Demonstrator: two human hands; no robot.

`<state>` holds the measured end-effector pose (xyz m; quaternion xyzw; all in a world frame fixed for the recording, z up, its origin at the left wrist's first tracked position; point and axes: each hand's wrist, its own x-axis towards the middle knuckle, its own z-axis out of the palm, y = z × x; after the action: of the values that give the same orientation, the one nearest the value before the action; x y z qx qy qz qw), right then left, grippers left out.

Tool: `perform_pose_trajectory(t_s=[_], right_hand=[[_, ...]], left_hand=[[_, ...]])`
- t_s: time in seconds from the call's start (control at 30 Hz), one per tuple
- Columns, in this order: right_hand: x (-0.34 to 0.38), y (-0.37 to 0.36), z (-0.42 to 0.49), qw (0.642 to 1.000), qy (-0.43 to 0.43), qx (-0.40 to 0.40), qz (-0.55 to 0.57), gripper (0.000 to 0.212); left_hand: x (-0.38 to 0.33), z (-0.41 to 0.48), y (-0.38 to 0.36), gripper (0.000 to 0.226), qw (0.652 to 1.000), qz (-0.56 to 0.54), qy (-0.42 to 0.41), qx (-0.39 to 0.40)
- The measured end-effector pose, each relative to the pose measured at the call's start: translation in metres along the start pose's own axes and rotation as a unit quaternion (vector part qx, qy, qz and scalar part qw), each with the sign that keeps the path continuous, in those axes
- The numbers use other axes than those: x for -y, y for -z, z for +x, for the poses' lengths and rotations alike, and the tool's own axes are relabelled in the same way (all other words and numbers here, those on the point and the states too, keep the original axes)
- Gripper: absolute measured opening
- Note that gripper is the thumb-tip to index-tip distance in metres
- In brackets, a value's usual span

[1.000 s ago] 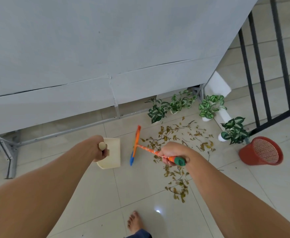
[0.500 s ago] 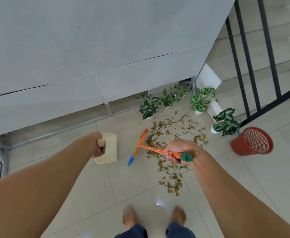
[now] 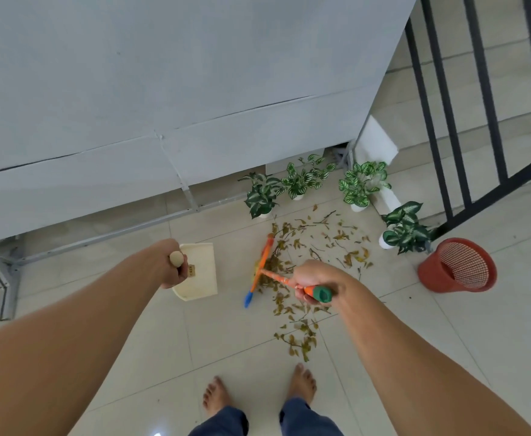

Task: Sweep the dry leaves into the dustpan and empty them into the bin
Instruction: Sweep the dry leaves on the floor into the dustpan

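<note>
Tiled floor (image 3: 446, 357): leaves (image 3: 317, 247) scattered; hands grip dustpan (image 3: 199, 272), broom (image 3: 262, 269).

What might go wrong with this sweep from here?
The dustpan, gripped by the left hand, sits apart from the broom, so leaves may spread past it. Leaves lie close to a potted plant; a wide stroke by the right hand could tip it. The trail near the feet may get missed.
</note>
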<state>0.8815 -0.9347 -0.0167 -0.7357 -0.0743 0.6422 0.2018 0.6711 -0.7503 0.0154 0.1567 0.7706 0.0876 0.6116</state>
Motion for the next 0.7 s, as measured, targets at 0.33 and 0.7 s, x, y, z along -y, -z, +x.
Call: perform_pose_trajectory(t_s=[0.33,0.7], right_hand=[[0.004,0.065,0.026,0.999,-0.01,0.044,0.028,0.024],[0.001,0.106,0.013,0.991,0.0,0.045,0.123,0.014]], left_hand=[[0.02,-0.013,-0.042,0.008,0.999,-0.039,0.015,0.014],[0.028,-0.018,-0.062,0.008,0.999,-0.04,0.015,0.003]])
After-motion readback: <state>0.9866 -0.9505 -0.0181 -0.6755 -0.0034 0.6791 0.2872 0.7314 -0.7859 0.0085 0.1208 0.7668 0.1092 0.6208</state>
